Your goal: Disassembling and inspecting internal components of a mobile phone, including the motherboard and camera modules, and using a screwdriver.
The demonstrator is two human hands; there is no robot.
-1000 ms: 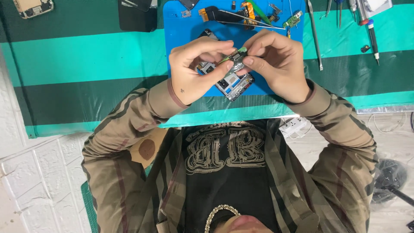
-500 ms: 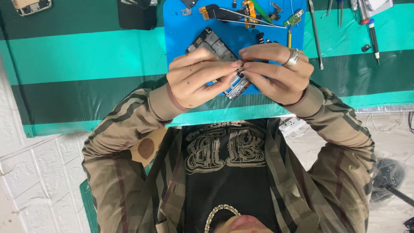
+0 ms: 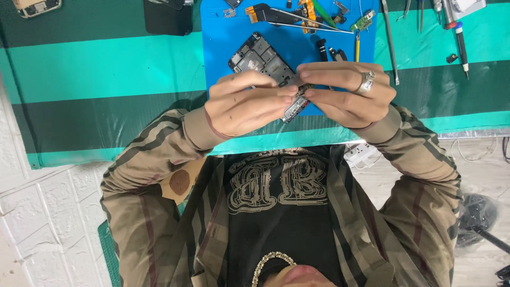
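- We see an opened phone frame (image 3: 261,59) lying on the blue work mat (image 3: 223,48); its inner parts face up and its long axis runs on a diagonal, from the far left of the mat toward the hands.
- The near end of the phone frame is hidden under the fingers, and a small part of it shows again below them.
- Just over that near end, a small component (image 3: 304,88) is pinched between the two hands; it is too small for us to tell its kind.
- The left hand (image 3: 247,103) is on the left of the phone frame, with thumb and fingers closed on the small component.
- The right hand (image 3: 348,93) meets it from the right, fingertips pressed on the same piece, so the hands are together; a ring (image 3: 366,81) is on one finger.
- The mat holds more things beyond the phone frame: tweezers (image 3: 313,20), small boards and flex parts.
- To the right of the mat, screwdrivers (image 3: 458,32) lie on the green striped table cover (image 3: 106,69).
- To the left of the mat, a dark pouch (image 3: 167,18) lies on the same cover.
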